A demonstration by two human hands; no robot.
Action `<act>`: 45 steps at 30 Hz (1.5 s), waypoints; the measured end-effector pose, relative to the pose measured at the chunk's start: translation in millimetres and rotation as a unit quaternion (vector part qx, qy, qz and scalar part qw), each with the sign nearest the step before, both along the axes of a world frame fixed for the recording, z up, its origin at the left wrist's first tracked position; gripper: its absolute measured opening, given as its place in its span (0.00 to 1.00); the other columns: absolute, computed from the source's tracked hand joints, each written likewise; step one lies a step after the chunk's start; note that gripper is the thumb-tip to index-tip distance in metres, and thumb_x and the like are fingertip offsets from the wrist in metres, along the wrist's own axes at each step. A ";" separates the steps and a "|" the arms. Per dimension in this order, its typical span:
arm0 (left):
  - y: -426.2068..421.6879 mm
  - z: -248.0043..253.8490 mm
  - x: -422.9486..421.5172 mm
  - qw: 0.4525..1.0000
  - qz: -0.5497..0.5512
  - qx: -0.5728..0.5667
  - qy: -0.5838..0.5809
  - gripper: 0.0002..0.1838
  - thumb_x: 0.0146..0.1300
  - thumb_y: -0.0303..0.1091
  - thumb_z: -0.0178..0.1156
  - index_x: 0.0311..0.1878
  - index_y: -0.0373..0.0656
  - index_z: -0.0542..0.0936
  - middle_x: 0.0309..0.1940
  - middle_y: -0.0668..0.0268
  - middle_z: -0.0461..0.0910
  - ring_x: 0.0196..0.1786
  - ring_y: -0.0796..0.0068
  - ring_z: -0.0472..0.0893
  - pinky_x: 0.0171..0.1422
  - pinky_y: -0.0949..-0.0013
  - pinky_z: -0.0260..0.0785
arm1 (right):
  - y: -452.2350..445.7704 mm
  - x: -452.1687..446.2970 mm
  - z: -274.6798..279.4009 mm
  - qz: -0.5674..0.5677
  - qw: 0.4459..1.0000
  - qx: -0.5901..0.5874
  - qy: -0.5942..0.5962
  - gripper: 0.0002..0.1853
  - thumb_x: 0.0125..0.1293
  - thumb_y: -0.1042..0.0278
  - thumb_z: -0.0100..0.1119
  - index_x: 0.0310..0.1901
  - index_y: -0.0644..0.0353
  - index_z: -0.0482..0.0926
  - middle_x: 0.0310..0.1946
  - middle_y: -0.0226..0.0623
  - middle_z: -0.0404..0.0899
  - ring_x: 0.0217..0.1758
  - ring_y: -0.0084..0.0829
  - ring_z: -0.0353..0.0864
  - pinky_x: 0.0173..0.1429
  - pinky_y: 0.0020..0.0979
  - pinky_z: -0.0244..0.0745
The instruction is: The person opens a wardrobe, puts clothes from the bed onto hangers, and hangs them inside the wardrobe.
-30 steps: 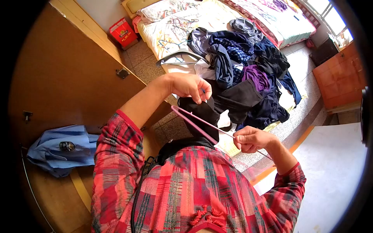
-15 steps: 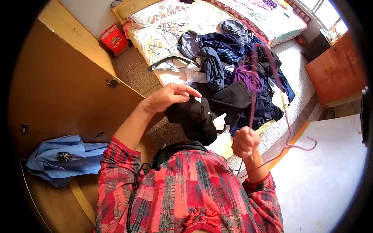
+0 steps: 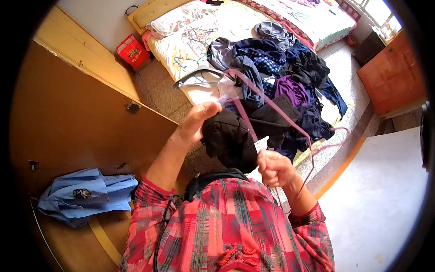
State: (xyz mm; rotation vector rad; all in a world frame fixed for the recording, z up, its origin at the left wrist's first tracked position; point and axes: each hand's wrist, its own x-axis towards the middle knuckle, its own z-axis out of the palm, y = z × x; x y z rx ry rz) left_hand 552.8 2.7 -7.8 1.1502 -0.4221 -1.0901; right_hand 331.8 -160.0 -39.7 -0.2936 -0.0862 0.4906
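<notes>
A pink wire hanger (image 3: 277,107), slightly blurred, slants across in front of me with its hook toward the right. My right hand (image 3: 275,168) is closed around part of its wire. By those fingers sits a small white tag (image 3: 261,144); whether they also grip cloth I cannot tell. My left hand (image 3: 198,121) pinches the upper edge of a black garment (image 3: 229,143), which hangs bunched below it. One end of the hanger reaches close to my left fingertips, above the cloth. Whether it touches them is unclear.
A heap of dark clothes (image 3: 272,72) lies on the bed (image 3: 170,50), with a grey hanger (image 3: 199,75) beside it. A brown wooden door (image 3: 90,109) stands left, near a folded blue shirt (image 3: 86,195). A white panel (image 3: 371,199) is at right; a red bag (image 3: 132,52) sits behind.
The hanger has swung left and down, so its end is now near my left hand over the black garment. My right hand has moved slightly left. A white tag now shows beside it.
</notes>
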 end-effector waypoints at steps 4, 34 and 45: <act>-6.8 14.8 -0.1 0.995 -0.049 -0.080 -0.024 0.40 0.61 0.65 0.46 0.67 0.43 0.60 0.24 0.72 0.70 0.25 0.84 0.69 0.29 0.79 0.62 | 29.9 8.1 -8.5 0.111 0.990 -0.010 0.085 0.12 0.70 0.63 0.46 0.41 0.64 0.70 0.14 0.22 0.50 0.14 0.15 0.48 0.14 0.19 0.44; 28.9 -30.8 30.0 0.660 -0.264 0.541 -0.450 0.19 0.45 0.28 0.59 0.43 0.34 0.78 0.36 0.44 0.79 0.43 0.62 0.80 0.48 0.66 0.70 | -31.3 -94.4 9.4 -0.198 0.895 -0.395 -0.061 0.44 0.40 0.88 0.45 0.67 0.63 0.52 0.56 0.40 0.66 0.38 0.23 0.61 0.44 0.19 0.60; 36.1 -28.2 27.2 0.984 -0.129 0.096 0.081 0.18 0.58 0.29 0.54 0.52 0.31 0.73 0.46 0.59 0.79 0.49 0.72 0.77 0.60 0.71 0.65 | -52.4 -89.7 12.6 -0.390 0.582 -0.713 0.028 0.13 0.62 0.81 0.53 0.49 0.65 0.77 0.32 0.35 0.82 0.33 0.20 0.79 0.35 0.18 0.70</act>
